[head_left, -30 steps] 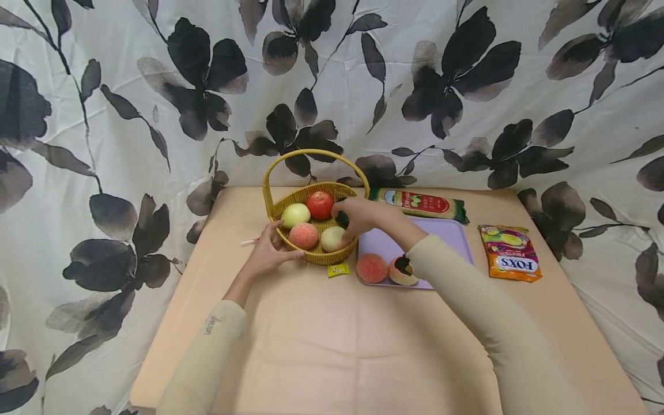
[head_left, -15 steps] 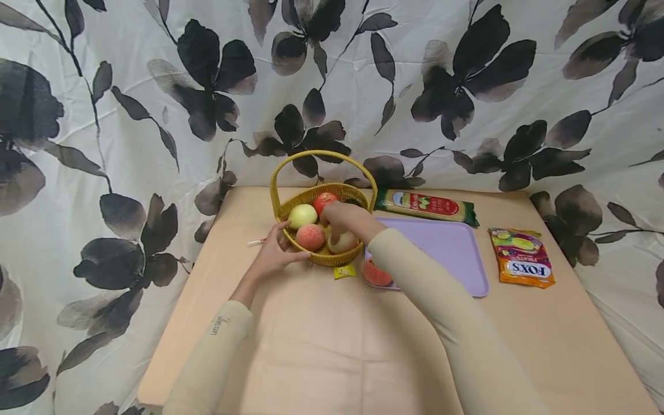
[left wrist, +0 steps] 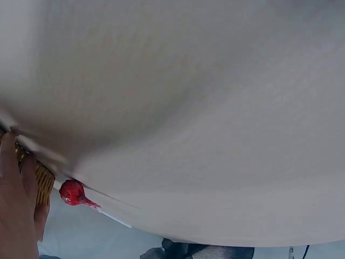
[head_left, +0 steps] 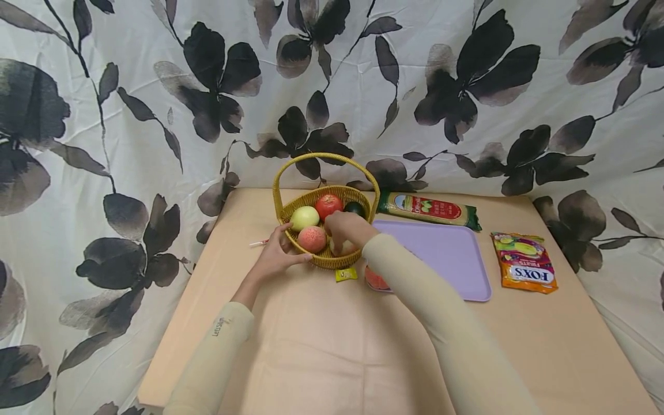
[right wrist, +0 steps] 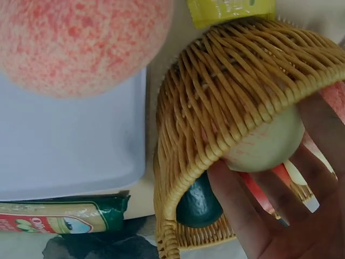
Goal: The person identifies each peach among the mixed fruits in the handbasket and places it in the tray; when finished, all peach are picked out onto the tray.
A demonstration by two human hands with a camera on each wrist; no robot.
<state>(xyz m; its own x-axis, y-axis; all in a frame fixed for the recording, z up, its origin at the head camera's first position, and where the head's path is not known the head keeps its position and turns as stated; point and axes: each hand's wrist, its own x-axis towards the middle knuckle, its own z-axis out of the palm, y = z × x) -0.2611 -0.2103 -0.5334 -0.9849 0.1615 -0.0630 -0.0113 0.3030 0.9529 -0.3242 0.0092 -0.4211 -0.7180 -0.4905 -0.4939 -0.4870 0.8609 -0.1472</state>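
Yellow wicker basket [head_left: 332,263] with a raised arched handle [head_left: 327,155], standing at the far side of a peach-coloured table [head_left: 311,346] and containing 5 pieces of fruit. The left hand [head_left: 276,253] grips the basket at its near left side, fingers on the rim and thumb apart from them. The right hand [head_left: 350,229] reaches over the right rim and grasps a pale peach [right wrist: 267,143] in the near right part of the basket; whether this fruit bears on the bottom cannot be told. Also inside: a light green fruit [head_left: 305,218] at left, a pink peach [head_left: 312,238] at the near side, a red fruit [head_left: 329,206] at the far side and a dark green fruit [head_left: 355,208] at far right. Just beside the near wall lies a small yellow packet [head_left: 346,275]; to the left, a red lollipop [left wrist: 71,192]. To the right, a lilac tray [head_left: 446,253] bears a reddish peach [head_left: 376,279], partly hidden by the right sleeve [head_left: 436,311]. Beyond the tray lies a long green-ended packet [head_left: 430,208]; at far right, a FOX'S bag [head_left: 525,262].
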